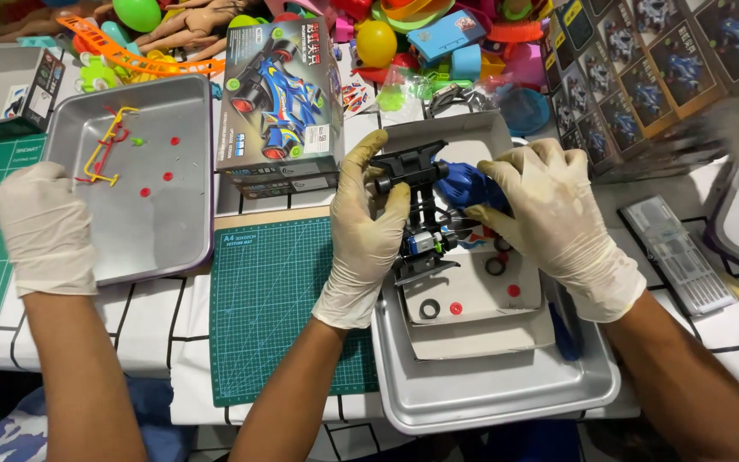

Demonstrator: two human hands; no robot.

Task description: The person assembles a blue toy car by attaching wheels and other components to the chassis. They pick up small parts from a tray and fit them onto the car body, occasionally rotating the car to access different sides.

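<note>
Centre frame: left hand (pixel 365 235) in a cream latex glove is clamping the black plastic toy car chassis (pixel 419 214), fingers curled on its upper end. Right hand (pixel 558 218) is pinching a blue plastic body piece (pixel 462 184) at the chassis's right. Chassis long axis is running top-to-bottom, over the grey metal tray (pixel 489 385). A third gloved hand (pixel 44 227) is lying at left.

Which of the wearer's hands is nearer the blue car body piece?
Right. The right hand holds the blue body piece; the left hand grips the black chassis just beside it.
</note>
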